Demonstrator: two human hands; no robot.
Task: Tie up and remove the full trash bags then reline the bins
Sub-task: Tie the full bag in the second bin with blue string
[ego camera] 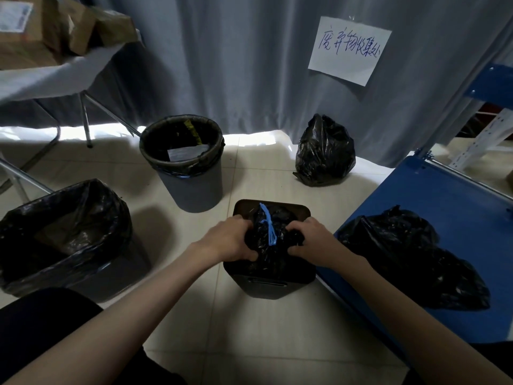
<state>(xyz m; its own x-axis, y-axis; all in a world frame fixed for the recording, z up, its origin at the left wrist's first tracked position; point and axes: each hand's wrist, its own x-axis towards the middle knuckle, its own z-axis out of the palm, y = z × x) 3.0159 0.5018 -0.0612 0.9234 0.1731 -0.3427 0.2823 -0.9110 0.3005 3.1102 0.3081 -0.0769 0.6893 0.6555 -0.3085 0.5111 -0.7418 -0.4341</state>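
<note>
In the lower centre of the frame stands a small dark rectangular bin (270, 282) on the pale tiled floor (249, 329). Inside it sits a full black trash bag (273, 245), its top gathered into a bunch, and a blue drawstring (269, 225) hangs down over the gathered plastic. The left hand (231, 240) grips the bag on its left side, with the fingers curled into the plastic. The right hand (312, 241) grips the right side of the same bag, its fingers also curled and pressed into the folds. Both hands are close together over the mouth of the bin.

At the left edge of the frame is a larger bin lined with a black bag (66, 234), open at the top. Higher, a little left of centre, stands a round grey bin (191, 187) with a black liner folded over its rim; some paper lies inside it. At the upper right of the floor, near the grey curtain (236, 65), rests a tied black bag (324, 152). A white paper sign (349, 50) with handwriting is fixed on the curtain. At the right, another black bag (410, 257) lies on a blue platform (444, 190). In the upper left corner, brown cardboard parcels (41, 26) lie on a white table (41, 76).
</note>
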